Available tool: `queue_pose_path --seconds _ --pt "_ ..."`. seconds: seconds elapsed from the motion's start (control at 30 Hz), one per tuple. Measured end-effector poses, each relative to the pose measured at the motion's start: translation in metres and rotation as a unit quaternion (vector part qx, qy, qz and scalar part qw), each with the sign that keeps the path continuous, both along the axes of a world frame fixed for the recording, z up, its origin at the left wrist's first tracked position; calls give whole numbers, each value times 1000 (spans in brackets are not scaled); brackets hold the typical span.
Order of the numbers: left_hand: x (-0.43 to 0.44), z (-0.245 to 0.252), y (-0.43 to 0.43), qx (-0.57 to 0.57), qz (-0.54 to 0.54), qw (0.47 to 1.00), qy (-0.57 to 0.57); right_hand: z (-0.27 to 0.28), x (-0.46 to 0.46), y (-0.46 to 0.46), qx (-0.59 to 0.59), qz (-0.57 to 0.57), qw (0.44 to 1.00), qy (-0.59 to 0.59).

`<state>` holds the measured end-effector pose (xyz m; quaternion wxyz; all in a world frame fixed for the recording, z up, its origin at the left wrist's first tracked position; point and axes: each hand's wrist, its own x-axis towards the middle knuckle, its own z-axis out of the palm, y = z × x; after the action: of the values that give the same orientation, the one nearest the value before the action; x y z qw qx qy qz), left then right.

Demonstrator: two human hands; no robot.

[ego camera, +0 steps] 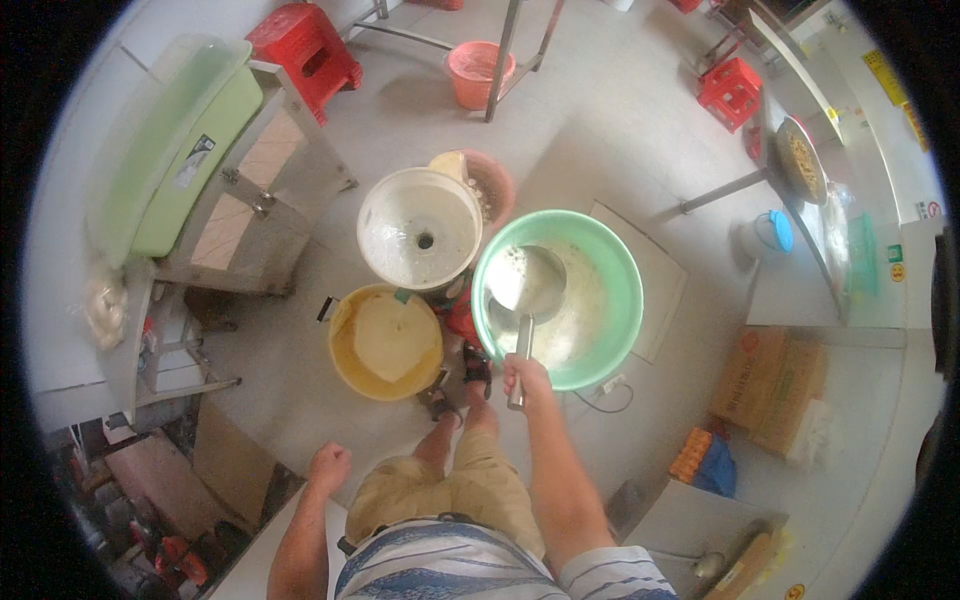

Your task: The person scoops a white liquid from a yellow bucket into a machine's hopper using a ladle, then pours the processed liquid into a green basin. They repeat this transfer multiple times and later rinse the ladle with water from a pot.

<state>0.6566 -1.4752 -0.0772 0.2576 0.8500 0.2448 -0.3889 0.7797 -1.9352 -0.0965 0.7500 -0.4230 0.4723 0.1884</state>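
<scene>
My right hand (527,379) grips the handle of a large metal ladle (531,281). The ladle's round bowl is over the green plastic tub (619,330), which has whitish, wet-looking contents. To the tub's left, a white hopper (375,251) with a round hole in its bottom stands high. Nearer my feet is a yellow bucket (346,367) with pale cream-coloured contents and a black handle grip. My left hand (329,466) hangs at my left side, fingers curled, with nothing visible in it.
A pink basin (501,184) sits behind the hopper. A cable (619,409) lies by the tub. At left a metal cabinet (225,232) carries a light green bin (199,165). Cardboard boxes (765,390) stand at right, and a metal table leg (724,191) juts out.
</scene>
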Motion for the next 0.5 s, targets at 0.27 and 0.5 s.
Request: queue_pose_path --seconds 0.27,0.5 --pt "-2 10 -5 3 11 1000 -21 20 -32 -19 86 9 996 -8" --pt "-2 12 -23 -12 32 999 -3 67 -30 -32 20 57 998 -6"
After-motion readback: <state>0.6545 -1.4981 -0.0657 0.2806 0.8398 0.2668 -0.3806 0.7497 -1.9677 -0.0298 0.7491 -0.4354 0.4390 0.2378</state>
